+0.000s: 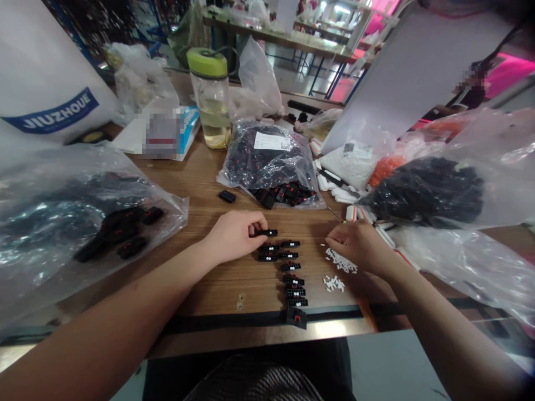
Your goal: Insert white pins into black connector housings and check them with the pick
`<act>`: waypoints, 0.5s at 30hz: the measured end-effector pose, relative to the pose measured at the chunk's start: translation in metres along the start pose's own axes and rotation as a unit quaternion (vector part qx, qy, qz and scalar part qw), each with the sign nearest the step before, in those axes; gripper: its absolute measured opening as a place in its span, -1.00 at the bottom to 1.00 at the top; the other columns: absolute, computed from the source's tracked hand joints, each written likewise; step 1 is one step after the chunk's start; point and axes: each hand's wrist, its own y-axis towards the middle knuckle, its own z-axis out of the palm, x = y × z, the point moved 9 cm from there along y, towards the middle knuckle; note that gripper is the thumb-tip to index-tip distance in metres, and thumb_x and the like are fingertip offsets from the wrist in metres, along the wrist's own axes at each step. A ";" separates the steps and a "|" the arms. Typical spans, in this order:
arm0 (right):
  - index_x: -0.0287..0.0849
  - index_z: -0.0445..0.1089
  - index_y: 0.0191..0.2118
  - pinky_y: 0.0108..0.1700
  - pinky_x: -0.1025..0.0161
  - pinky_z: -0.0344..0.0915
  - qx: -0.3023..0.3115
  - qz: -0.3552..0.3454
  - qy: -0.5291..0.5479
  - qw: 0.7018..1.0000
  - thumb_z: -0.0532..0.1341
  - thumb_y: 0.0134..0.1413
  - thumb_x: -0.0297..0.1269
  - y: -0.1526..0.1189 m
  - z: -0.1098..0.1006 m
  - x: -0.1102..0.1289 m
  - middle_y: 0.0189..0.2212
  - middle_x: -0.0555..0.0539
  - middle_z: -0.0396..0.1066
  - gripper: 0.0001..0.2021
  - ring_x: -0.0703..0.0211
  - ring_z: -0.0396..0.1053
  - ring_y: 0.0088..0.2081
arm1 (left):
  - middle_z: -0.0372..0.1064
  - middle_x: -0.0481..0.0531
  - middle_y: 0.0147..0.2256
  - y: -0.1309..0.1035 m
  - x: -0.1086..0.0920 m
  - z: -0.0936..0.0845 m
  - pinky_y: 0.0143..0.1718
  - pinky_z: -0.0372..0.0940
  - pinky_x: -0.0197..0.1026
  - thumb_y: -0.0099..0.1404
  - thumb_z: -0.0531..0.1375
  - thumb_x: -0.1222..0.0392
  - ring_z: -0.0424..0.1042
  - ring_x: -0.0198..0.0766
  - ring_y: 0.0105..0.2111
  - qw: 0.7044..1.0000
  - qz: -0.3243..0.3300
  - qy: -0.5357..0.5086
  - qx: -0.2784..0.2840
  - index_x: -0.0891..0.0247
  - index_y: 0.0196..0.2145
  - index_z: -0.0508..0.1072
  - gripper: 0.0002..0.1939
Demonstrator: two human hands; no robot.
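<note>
My left hand [239, 236] is closed on a small black connector housing [271, 233] that has a white spot on its near face. Just below it, several similar black housings [290, 267] with red parts stand in two short columns, white spots showing on many of them. My right hand [353, 242] has its fingers pinched together at the upper edge of a pile of tiny white plugs [341, 260]. Whatever those fingers hold is too small or hidden to make out. A second, smaller heap of white plugs [333, 283] lies nearer the table edge.
One black housing [227, 196] lies alone beyond my left hand. Behind it are an open bag of black housings [273, 161] and a green-lidded bottle [209, 100]. Clear plastic bags of black parts flank both sides, left bag [125, 223] and right bag [434, 189].
</note>
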 end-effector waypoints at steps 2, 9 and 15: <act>-0.14 0.53 -0.45 -0.42 0.29 0.23 0.002 0.049 0.019 0.999 0.21 0.04 -0.24 0.000 0.002 -0.012 -0.56 0.01 0.51 -0.82 0.20 0.41 -0.52 | 0.43 -0.14 -0.50 0.000 0.000 0.000 -0.43 0.18 -0.27 0.13 0.29 0.17 0.36 -0.34 -0.52 1.000 0.000 0.000 -0.001 0.17 -0.36 0.49 -0.91; -0.13 0.56 -0.38 -0.38 0.28 0.30 -0.006 0.036 0.145 0.989 0.23 0.09 -0.17 -0.007 0.001 -0.024 -0.42 -0.03 0.56 -0.80 0.16 0.45 -0.40 | 0.43 -0.14 -0.51 0.001 -0.001 0.001 -0.43 0.20 -0.27 0.13 0.27 0.17 0.36 -0.34 -0.52 1.000 -0.003 -0.003 0.004 0.19 -0.37 0.49 -0.91; -0.10 0.59 -0.36 -0.22 0.22 0.33 -0.038 -0.036 0.123 0.991 0.24 0.13 -0.21 -0.009 -0.004 -0.009 -0.37 -0.05 0.55 -0.82 0.13 0.46 -0.32 | 0.43 -0.13 -0.51 0.001 0.001 0.002 -0.43 0.18 -0.28 0.13 0.26 0.15 0.36 -0.35 -0.52 1.000 -0.004 0.002 0.009 0.19 -0.35 0.50 -0.89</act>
